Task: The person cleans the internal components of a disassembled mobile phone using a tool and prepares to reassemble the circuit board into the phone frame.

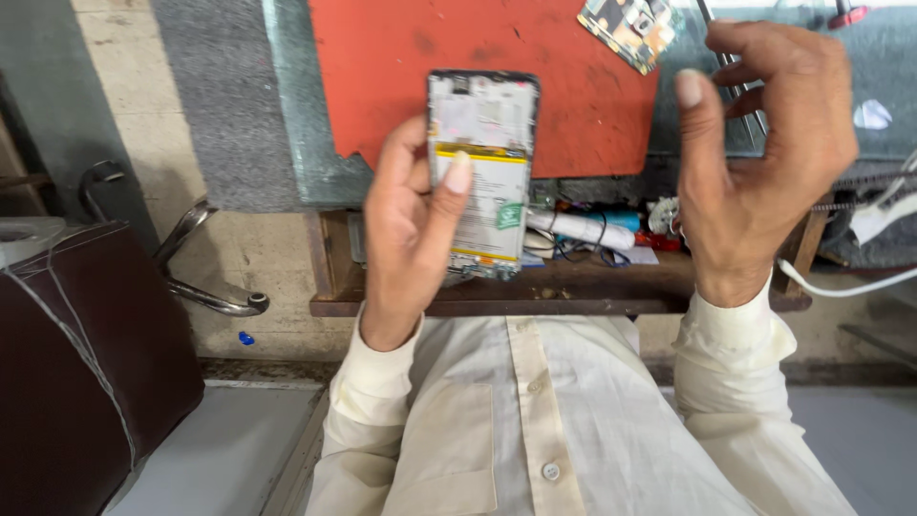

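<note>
Behind the raised right hand [764, 153], at about one o'clock, thin metal tweezers [740, 81] mostly hidden by the fingers, so hard to tell whether pinched or merely lying there; fingers loosely curled, thumb up, grip not clear. Cut off by the top edge at twelve to one o'clock: a loose circuit board [630, 29] on the orange mat [401, 67]. Under the bench edge at centre, a shallow wooden shelf [573, 287] crammed with a white tube [583, 229], blue and red bits and tangled wires, too small to sort out. Dead centre, an opened phone [482, 172] with its back cover off, held upright in the left hand [411, 239], thumb pressed across the front, fingers wrapped behind: bare silvery frame above, a pale battery with a yellow strip and a green sticker below, lower end blurred. Off at nine o'clock, a dark brown cushioned seat [76, 363], partly cropped. At three o'clock, a white cable [841, 287] running out of view.
</note>
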